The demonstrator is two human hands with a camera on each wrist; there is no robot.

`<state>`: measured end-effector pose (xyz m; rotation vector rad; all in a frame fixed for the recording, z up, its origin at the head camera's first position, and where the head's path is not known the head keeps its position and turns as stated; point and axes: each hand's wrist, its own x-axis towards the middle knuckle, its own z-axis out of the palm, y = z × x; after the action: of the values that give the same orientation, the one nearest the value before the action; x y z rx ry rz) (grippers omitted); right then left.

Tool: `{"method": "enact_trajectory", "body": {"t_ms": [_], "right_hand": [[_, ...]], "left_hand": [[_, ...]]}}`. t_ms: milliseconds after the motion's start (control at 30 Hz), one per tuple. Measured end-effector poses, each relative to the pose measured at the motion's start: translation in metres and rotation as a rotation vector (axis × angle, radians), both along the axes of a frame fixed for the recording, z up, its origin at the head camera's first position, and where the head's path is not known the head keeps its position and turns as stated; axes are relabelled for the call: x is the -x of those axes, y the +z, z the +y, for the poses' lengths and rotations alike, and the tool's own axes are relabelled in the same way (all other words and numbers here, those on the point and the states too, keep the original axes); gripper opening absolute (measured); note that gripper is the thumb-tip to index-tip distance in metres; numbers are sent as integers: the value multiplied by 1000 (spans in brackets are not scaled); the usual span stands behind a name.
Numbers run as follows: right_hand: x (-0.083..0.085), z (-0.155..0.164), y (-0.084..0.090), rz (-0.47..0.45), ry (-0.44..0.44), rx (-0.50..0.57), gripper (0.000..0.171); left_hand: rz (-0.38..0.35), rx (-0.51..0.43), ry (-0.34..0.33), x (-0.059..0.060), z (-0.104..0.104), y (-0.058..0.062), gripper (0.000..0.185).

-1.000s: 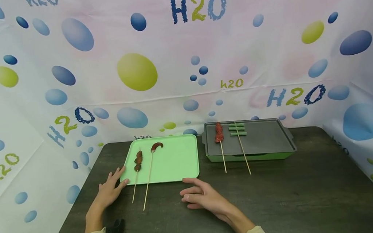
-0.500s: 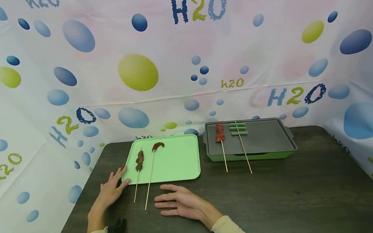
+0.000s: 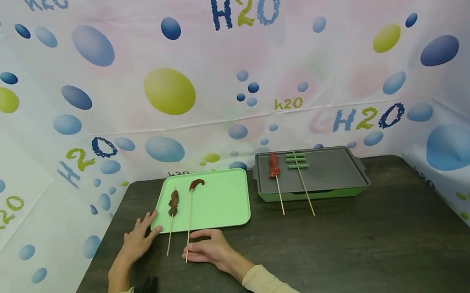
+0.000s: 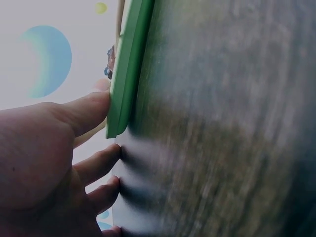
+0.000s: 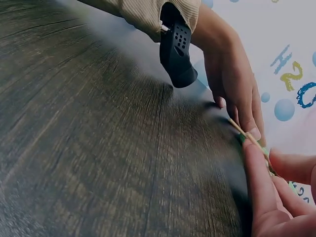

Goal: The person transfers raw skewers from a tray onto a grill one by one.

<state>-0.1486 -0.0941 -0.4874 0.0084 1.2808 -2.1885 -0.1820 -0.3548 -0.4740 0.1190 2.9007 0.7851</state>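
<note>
Shifted left since the earlier frame: right hand, now pinching the lower stick of a thin wooden skewer with a curled dark-red piece.

In the head view, curled piece lying on a light-green rectangular plastic tray, stick overhanging the near edge. Just left of that, also on the tray, a wooden skewer with brown chunks. At the near-left corner, touching the rim, left hand, fingers spread. Right of the tray on the dark wood-grain desk, a grey rectangular pan on a green base, carrying a skewer of red chunks and a skewer of green crosswise pieces.

From the left wrist, thumb against the tray's edge, other fingers apart, tips at the desk; cannot tell the forefinger's full contact.

From the right wrist, thumb and fingertips pinching a stick; beyond, a black perforated device at the left wrist, beside a beige ribbed sleeve.
</note>
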Motion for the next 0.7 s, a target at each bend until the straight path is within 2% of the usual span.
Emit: {"method": "enact_trajectory", "body": {"t_ms": [167, 433, 700], "right_hand": [[0, -4, 1, 34, -62, -86, 41], [-8, 6, -3, 84, -26, -144, 41], [-16, 38, -1, 174, -5, -164, 42]], "left_hand": [[5, 4, 2, -1, 0, 1, 70], [23, -6, -4, -4, -2, -1, 69], [32, -39, -9, -3, -2, -5, 68]]}}
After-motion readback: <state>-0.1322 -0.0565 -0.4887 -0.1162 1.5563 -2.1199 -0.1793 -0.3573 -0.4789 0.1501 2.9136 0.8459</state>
